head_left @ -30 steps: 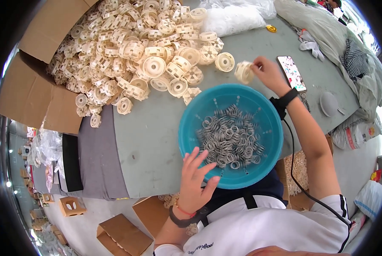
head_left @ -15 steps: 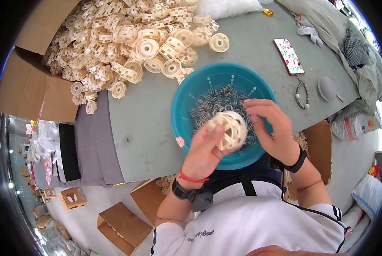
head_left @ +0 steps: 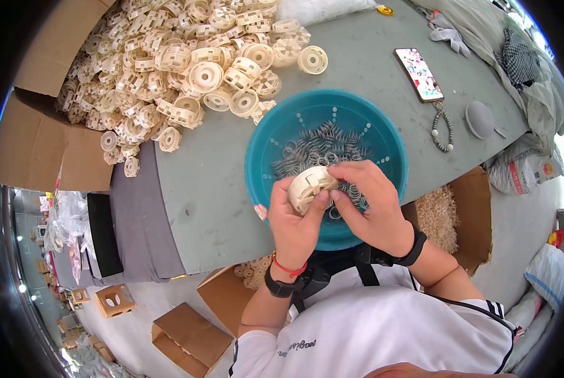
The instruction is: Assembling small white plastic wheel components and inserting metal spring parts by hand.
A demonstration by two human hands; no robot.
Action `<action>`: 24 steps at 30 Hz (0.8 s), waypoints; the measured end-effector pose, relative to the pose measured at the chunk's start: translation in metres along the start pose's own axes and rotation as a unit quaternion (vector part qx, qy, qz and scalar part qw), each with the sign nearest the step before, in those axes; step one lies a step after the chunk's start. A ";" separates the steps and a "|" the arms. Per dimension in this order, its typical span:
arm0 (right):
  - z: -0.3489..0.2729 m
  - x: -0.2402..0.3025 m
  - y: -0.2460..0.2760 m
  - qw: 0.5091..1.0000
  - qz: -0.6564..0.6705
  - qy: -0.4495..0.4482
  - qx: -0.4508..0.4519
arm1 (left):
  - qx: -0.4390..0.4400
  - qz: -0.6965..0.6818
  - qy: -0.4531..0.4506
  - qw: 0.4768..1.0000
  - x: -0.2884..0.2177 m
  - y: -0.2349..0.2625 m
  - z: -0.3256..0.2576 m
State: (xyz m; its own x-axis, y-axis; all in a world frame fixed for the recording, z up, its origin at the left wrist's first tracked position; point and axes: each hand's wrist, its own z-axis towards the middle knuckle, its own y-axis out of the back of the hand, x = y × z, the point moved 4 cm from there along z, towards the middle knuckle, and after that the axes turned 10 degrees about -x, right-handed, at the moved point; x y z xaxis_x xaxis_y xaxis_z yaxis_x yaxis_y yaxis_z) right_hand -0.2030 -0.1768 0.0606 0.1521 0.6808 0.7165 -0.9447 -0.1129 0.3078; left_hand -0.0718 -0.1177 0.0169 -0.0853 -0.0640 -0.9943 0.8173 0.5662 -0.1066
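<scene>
My left hand (head_left: 294,222) is closed around a round cream plastic part (head_left: 308,188) with slots in its rim, tilted above the basin. The fingers and thumb of my right hand (head_left: 373,205) close on the right edge of that same part. Whether a small spring sits between those fingertips is hidden. Below both hands, a round teal basin (head_left: 256,142) holds a heap of small metal coil springs (head_left: 326,142).
A big pile of similar cream parts (head_left: 162,69) covers the table's far left, beside a cardboard box (head_left: 36,138). To the right lie a phone (head_left: 418,74) with a beaded strap (head_left: 442,129) and a grey oval object (head_left: 480,120). An open carton (head_left: 474,220) stands below the table's right edge.
My right hand has come left from over the springs to the plastic part. The part has turned from showing its spoked face to showing its slotted rim. The view has shifted slightly.
</scene>
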 end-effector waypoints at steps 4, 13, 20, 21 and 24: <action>0.000 -0.001 -0.004 0.994 0.056 -0.087 0.042 | 0.008 -0.089 -0.006 0.996 -0.003 -0.003 0.008; -0.010 -0.036 -0.019 0.811 0.363 -0.454 0.071 | 0.136 -0.384 0.202 0.890 0.004 0.007 0.016; -0.009 -0.051 0.040 0.927 0.223 -0.301 -0.016 | 0.059 0.309 -0.274 0.909 -0.019 0.022 0.022; -0.010 -0.055 0.060 0.933 0.196 -0.300 -0.037 | 0.059 0.310 -0.271 0.909 -0.021 0.031 0.019; -0.030 -0.077 0.133 0.941 0.057 -0.308 -0.127 | 0.055 0.014 -0.067 0.996 -0.020 0.080 0.006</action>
State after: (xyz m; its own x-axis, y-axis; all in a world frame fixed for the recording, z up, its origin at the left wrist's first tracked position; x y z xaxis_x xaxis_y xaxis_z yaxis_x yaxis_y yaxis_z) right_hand -0.3491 -0.2225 0.0276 0.1118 0.1179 0.9867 -0.9921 0.0698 0.1040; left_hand -0.0012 -0.0757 0.0285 0.0089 -0.1638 -0.9865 0.8759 0.4771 -0.0714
